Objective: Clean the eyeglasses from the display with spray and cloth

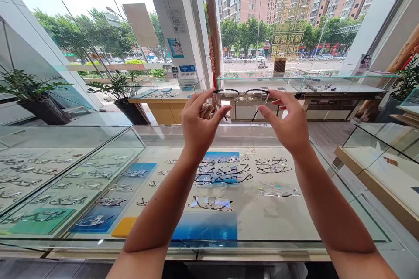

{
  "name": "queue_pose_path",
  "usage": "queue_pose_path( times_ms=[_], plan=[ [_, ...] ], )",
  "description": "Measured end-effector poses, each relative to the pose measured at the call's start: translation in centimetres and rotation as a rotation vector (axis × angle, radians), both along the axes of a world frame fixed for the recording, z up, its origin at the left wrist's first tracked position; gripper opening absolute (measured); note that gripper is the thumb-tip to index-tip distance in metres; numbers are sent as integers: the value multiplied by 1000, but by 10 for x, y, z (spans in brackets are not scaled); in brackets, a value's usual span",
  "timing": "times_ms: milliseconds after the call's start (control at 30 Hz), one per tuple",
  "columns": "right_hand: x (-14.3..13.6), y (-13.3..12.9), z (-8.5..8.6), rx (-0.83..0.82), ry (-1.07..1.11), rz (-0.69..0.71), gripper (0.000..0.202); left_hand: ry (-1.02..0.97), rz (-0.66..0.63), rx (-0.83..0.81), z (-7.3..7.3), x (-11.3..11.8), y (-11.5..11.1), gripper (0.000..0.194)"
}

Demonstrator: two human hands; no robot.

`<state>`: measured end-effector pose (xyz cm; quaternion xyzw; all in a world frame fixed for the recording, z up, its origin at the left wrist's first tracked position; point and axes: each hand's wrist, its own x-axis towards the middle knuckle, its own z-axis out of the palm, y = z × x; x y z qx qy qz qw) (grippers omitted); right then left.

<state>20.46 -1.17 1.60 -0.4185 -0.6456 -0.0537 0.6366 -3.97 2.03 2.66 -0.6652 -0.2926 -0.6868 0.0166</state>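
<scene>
A pair of eyeglasses (242,94) with black upper rims and clear lenses is held up above the glass display case (278,137). My left hand (198,122) pinches one end of the frame between thumb and fingers. A crumpled beige cloth-like piece (207,111) shows within that hand's curled fingers. At the other end, my right hand (290,124) grips the frame with the thumb below and the index finger at the corner. Both temples hang down behind the lenses. Beneath my arms, several eyeglasses (211,203) lie in rows inside the case.
To the left stands another glass case (42,170) with more frames. A wooden-edged case (376,174) is at the right. Farther back are glass counters (262,83), potted plants (119,91), a wooden post (214,35) and large windows facing a street.
</scene>
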Motion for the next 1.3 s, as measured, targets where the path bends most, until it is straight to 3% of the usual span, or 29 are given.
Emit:
queue_pose_path(
  times_ms=[200,500,1300],
  plan=[
    [-1,-2,-1,32,-61,-82,47,-24,28,49,-5,5,3,44],
    [-4,-6,-1,91,-188,-220,47,-42,45,-13,-13,12,6,45],
    [-12,-12,2,-49,-98,-165,52,-26,68,56,-10,12,-1,48]
  ],
)
